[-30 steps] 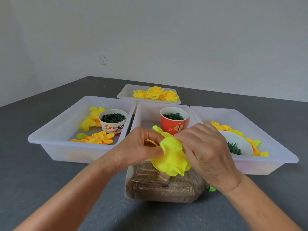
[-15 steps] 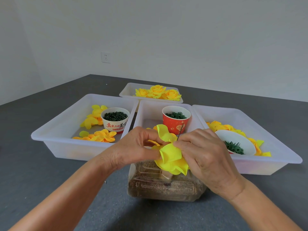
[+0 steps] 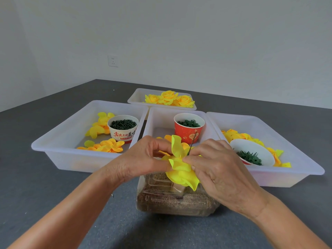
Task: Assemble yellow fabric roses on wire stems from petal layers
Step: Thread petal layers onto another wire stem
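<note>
Centre: our left hand (image 3: 143, 159) and right hand (image 3: 221, 169) meet on the yellow fabric petal layers (image 3: 181, 169), with the thin dark wire stem (image 3: 191, 144) rising between them.
Below our hands: the clear plastic box of brown material (image 3: 170, 200) sits on the grey table (image 3: 36, 186), nearest to us.
Left: we see the white plastic tray (image 3: 59, 141) — in it a white printed paper cup (image 3: 123, 129) among loose yellow petals (image 3: 104, 146).
Middle: the tray behind our hands (image 3: 161, 117) holds a red paper cup (image 3: 188, 130).
Right: the third tray (image 3: 287, 148) holds a tilted white bowl of green pieces (image 3: 251, 153).
Back: the smaller tray (image 3: 138, 97) — finished yellow roses (image 3: 168, 99) lie in it.
</note>
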